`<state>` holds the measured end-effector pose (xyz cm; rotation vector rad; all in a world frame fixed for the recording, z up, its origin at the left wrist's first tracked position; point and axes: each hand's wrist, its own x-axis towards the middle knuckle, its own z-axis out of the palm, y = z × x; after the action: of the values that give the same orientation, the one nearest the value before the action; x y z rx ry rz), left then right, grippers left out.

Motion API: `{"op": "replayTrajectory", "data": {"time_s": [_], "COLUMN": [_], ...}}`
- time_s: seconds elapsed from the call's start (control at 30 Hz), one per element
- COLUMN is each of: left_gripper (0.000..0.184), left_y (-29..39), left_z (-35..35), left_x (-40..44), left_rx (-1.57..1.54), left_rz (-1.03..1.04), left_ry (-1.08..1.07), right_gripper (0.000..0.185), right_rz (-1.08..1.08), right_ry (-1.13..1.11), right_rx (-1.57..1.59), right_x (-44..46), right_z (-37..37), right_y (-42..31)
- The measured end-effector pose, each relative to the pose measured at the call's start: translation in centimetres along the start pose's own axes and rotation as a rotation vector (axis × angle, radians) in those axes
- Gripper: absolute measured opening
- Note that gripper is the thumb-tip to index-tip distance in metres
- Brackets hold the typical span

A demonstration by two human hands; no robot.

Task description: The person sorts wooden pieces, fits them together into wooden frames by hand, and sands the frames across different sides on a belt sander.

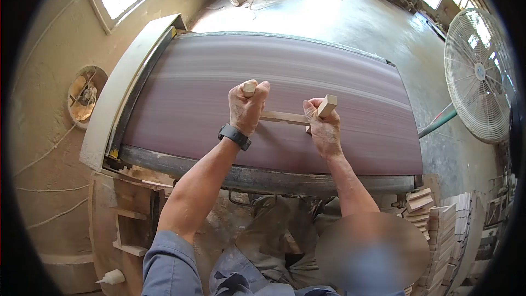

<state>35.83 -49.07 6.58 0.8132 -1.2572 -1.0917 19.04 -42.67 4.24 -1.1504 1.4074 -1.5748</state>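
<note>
My left hand [245, 108], with a dark watch on its wrist, is wrapped round one upright end of a wooden frame piece. My right hand [324, 126] grips the other upright end, whose square tip sticks up above the fist. A pale crossbar [285, 117] of the wooden frame piece runs between the two hands. Both hands are over the middle of a wide purplish-brown sanding belt [192, 87] with streaks along it. The underside of the piece and its contact with the belt are mostly hidden.
A metal roller edge [263, 178] runs along the near side. Stacked wood pieces [438, 230] stand at the lower right, and a large fan [479, 71] is beyond the belt's right end. A white bottle [112, 277] lies at the lower left. A blurred patch covers part of the lower right.
</note>
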Motion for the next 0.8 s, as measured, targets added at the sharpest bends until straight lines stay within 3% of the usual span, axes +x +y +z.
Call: {"op": "replayTrajectory", "data": {"time_s": [0.17,0.3,0.37,0.4,0.43,0.47,0.5,0.57,0.67,0.8], "left_gripper": [0.037,0.038,0.037,0.032,0.032,0.031,0.031,0.030,0.032,0.033], "left_y": [0.1,1.0,1.5,2.4,3.6,4.9,5.9,7.4,9.3,8.7], "left_z": [0.8,2.3,3.0,3.1,3.3,3.5,3.5,2.9,2.5,0.0], "left_x": [-0.9,-1.8,-2.0,-1.9,-1.8,-1.7,-1.6,-1.1,-0.6,0.3], "left_rx": [-0.048,-0.103,-0.063,-0.063,-0.057,0.007,0.079,0.125,0.095,0.115], "left_rz": [-0.044,-0.109,-0.150,-0.253,-0.245,-0.364,-0.482,-0.567,-0.858,-0.930], "left_ry": [-0.017,-0.085,-0.084,-0.097,-0.115,-0.116,-0.116,-0.161,-0.220,-0.357], "right_gripper": [0.019,0.027,0.050,0.050,0.059,0.069,0.069,0.060,0.062,0.045], "right_rz": [0.076,-0.044,-0.179,-0.189,-0.428,-0.660,-0.658,-0.918,-0.995,-1.118], "right_ry": [-0.050,-0.143,-0.109,-0.093,-0.043,0.014,0.038,-0.058,-0.147,-0.158], "right_rx": [-0.041,0.130,-0.195,-0.192,-0.358,-0.524,-0.515,-1.024,-1.209,-1.044], "right_x": [-0.8,-2.4,-3.6,-3.7,-3.8,-4.1,-4.3,-4.5,-5.2,-6.4], "right_z": [-1.5,-4.1,-5.3,-6.1,-6.8,-7.4,-8.0,-9.2,-8.5,-7.5], "right_y": [-1.0,-1.5,-3.9,-4.2,-4.5,-4.7,-4.9,-5.4,-4.6,-4.6]}}
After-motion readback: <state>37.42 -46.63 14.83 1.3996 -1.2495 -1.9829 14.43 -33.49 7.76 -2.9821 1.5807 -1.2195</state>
